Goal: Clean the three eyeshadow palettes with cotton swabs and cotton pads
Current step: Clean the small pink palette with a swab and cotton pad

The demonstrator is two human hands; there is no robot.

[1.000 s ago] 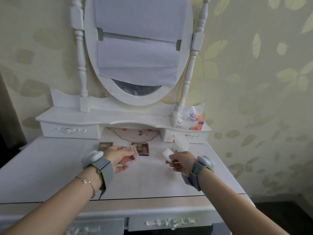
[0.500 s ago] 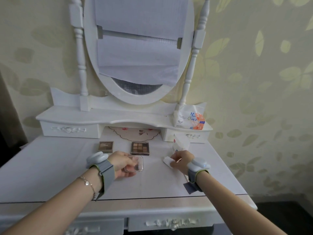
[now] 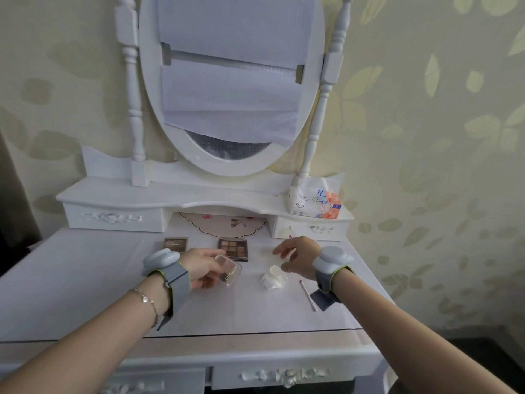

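My left hand [image 3: 203,267] grips a small clear-lidded eyeshadow palette [image 3: 229,270], tilted just above the dressing table. Two more palettes lie open behind it: a small brown one [image 3: 175,244] at the left and a larger multi-pan one [image 3: 233,247] in the middle. A crumpled white cotton pad [image 3: 273,278] lies on the table just below my right hand [image 3: 298,255], which hovers with fingers spread and holds nothing. A used cotton swab [image 3: 308,294] lies by my right wrist.
The white dressing table [image 3: 85,280] has a raised drawer shelf [image 3: 119,199] and an oval mirror [image 3: 231,83] covered with paper. A tissue pack [image 3: 315,201] sits on the shelf at the right. A patterned doily [image 3: 230,224] lies under the shelf arch.
My right hand has let go of the cotton pad, which now lies on the table, and has lifted away with fingers spread. My left hand has tilted the palette it holds.
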